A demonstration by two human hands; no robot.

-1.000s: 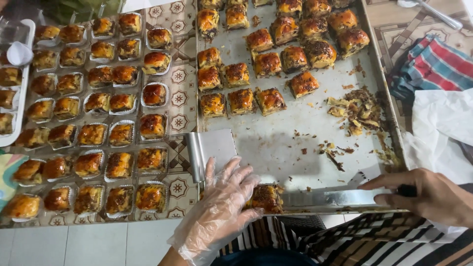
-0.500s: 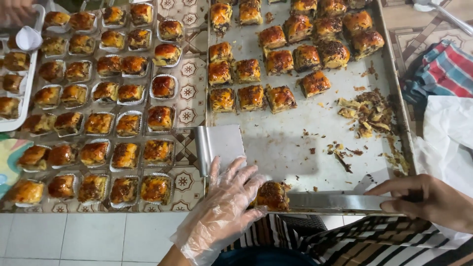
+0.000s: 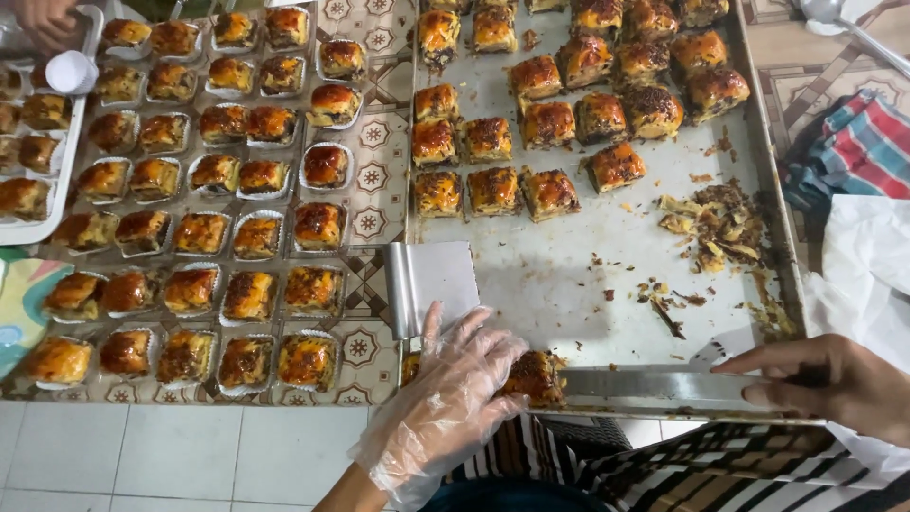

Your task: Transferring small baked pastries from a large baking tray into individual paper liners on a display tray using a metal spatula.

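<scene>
I see the left hand (image 3: 450, 398), in a thin clear plastic glove, w/ fingers spread and curled over a brown glazed pastry (image 3: 536, 376) at the near edge of the big metal baking tray (image 3: 569, 275); I judge it steadies the piece, prob. so it does not slide. The right hand (image 3: 834, 384), bare, is closed around the dark handle of a long flat knife (image 3: 654, 384), and the blade lies flat along the near rim w/ its tip just under or touching the pastry; which one I cannot tell. Flat like this it works as a lifter, not a cutter, I think. A small metal scraper (image 3: 431, 284) rests across the left rim of the tray, close to the gloved fingers. The far half of the tray holds rows of uncut-apart squares (image 3: 531, 133), and crumbs and trimmings (image 3: 716, 218) are pushed to the right side, away from the good pieces. Left of the tray, on the patterned table (image 3: 374, 213), pastries in white paper cups (image 3: 237, 237) stand in neat rows. Another person's hand (image 3: 43, 19) shows at the top-left corner by a white tray (image 3: 43, 228). A striped cloth (image 3: 853, 147) lies at the right.
</scene>
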